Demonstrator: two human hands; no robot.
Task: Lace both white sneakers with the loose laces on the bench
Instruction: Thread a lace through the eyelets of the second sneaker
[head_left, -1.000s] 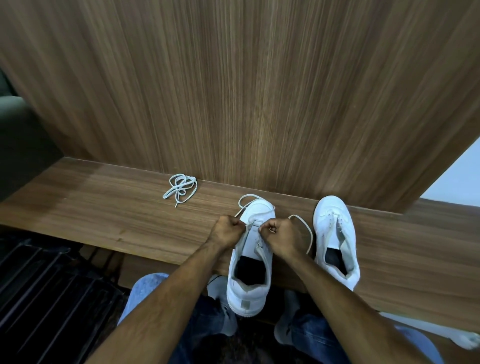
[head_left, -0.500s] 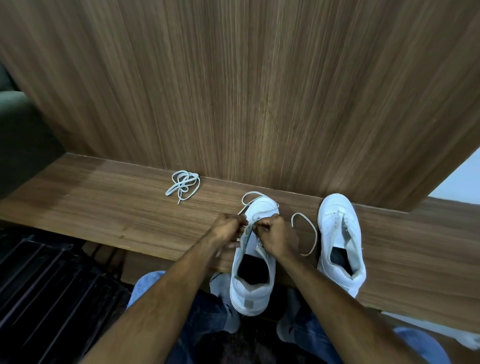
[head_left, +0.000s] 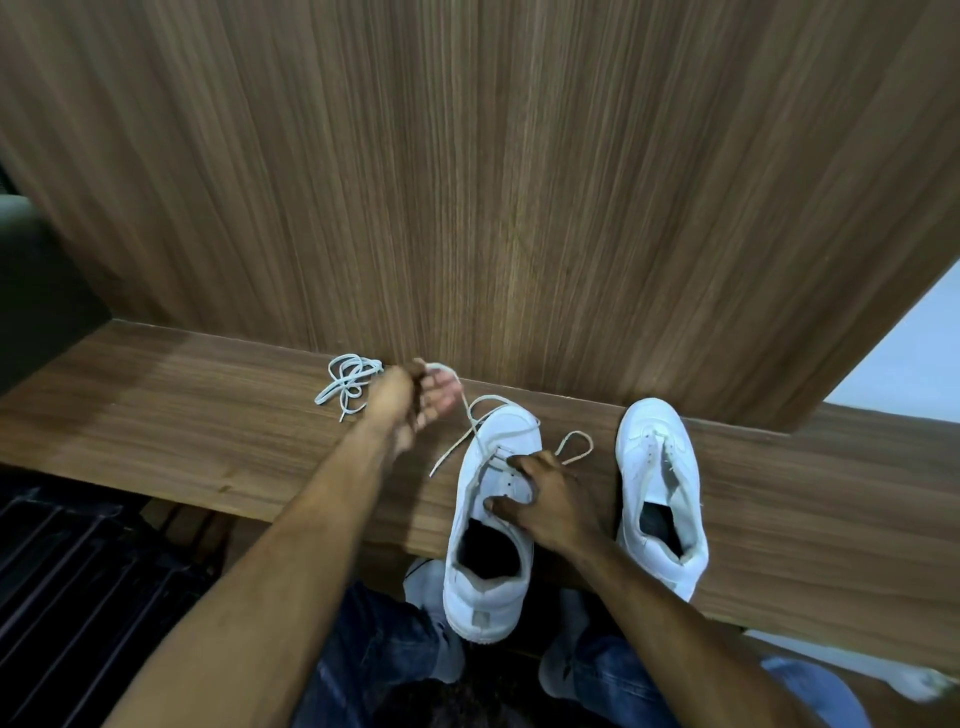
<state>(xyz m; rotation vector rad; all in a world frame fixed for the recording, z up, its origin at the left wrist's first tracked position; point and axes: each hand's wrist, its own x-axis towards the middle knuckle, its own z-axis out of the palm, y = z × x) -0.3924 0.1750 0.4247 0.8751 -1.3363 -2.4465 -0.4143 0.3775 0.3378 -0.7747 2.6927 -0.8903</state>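
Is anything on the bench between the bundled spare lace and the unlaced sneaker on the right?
Yes. The sneaker being laced stands between the bundled lace and the unlaced sneaker, with both hands and the lace they're threading.

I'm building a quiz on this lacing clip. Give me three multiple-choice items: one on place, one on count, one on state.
1. Where does the spare bundled lace lie?
A. on the bench left of both sneakers
B. inside a sneaker
C. on the floor

2. How many white sneakers stand on the bench?
A. one
B. two
C. three

3. What is the left hand doing?
A. resting flat
B. pulling a lace away from the near sneaker
C. holding the far sneaker

Key: A, bundle sits beside the left hand; B, two show; B, lace runs from fingers to sneaker.
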